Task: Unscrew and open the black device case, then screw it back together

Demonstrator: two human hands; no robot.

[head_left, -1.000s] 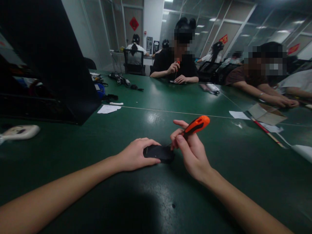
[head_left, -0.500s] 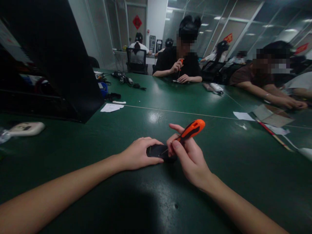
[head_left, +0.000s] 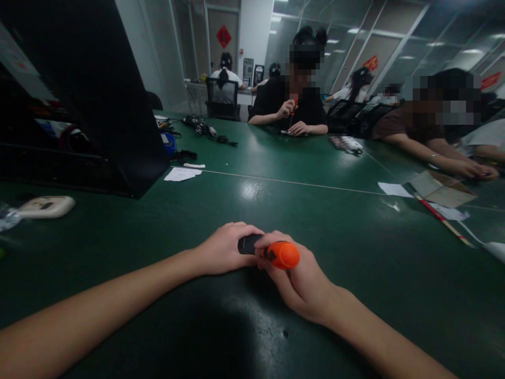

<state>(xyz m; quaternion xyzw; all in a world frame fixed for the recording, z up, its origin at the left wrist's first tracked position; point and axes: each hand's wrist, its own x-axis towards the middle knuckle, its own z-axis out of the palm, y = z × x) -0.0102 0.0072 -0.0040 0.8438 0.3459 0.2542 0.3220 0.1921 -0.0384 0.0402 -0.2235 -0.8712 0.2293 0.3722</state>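
Note:
A small flat black device (head_left: 246,243) lies on the green table (head_left: 347,247) in front of me. My left hand (head_left: 223,249) rests on its left end, fingers curled over the top edge, holding it down. My right hand (head_left: 300,276) grips a screwdriver with an orange handle (head_left: 282,255). The handle points toward me and the tip, hidden behind my fingers, is down at the device. Most of the device is covered by both hands.
A large black box (head_left: 98,100) stands at the left, with a white device (head_left: 45,206) near it. Paper sheets (head_left: 181,173), cables (head_left: 205,129) and a red stick (head_left: 442,221) lie farther off. Other people sit working along the far and right sides of the table.
My right hand has lowered and tipped the screwdriver from a raised slant to pointing down onto the device, the handle now facing me. The left hand stays on the device.

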